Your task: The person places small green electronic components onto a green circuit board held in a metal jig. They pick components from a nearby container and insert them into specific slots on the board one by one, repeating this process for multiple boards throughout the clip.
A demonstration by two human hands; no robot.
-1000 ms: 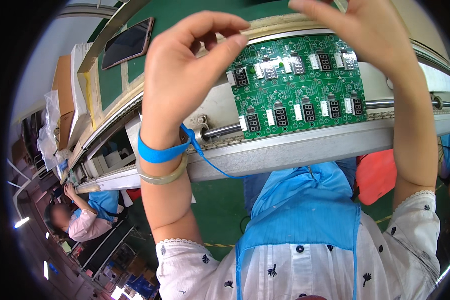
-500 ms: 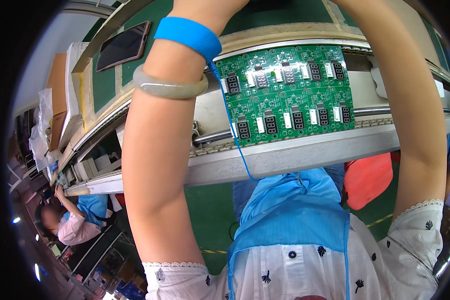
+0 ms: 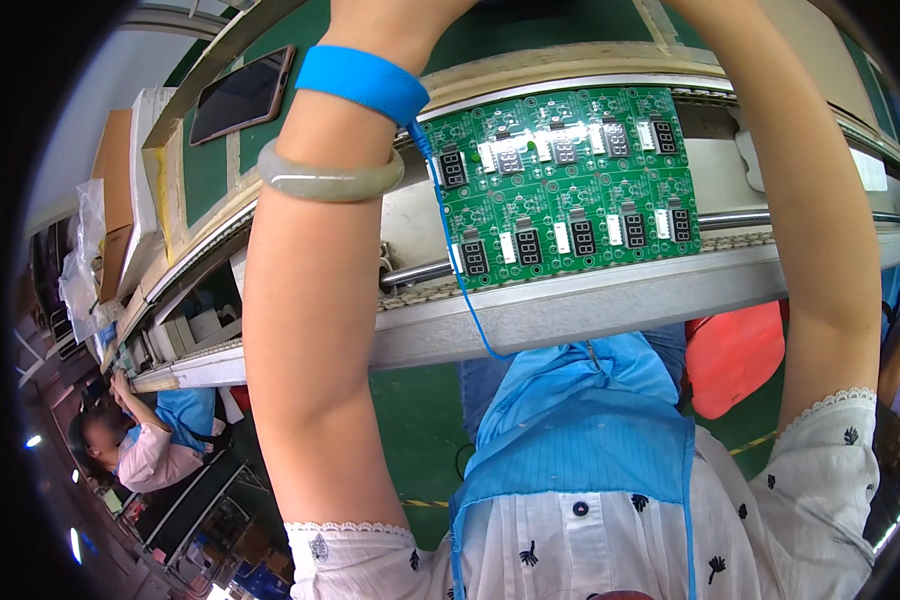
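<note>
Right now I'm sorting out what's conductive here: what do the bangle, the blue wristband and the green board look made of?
Bangle: smooth, pale grey-green, translucent gloss, likely stone or glass. Blue wristband: matte, probably woven fabric, with a thin blue cord running from it. Green board: rigid lacquered circuit laminate carrying small dark display blocks.

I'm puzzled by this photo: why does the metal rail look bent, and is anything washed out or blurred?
Head view: the fisheye lens bows the conveyor rail and leaves black corners; glare whitens parts on the green circuit board; a co-worker at the lower left looks soft; both hands are cut off at the top edge.
</note>
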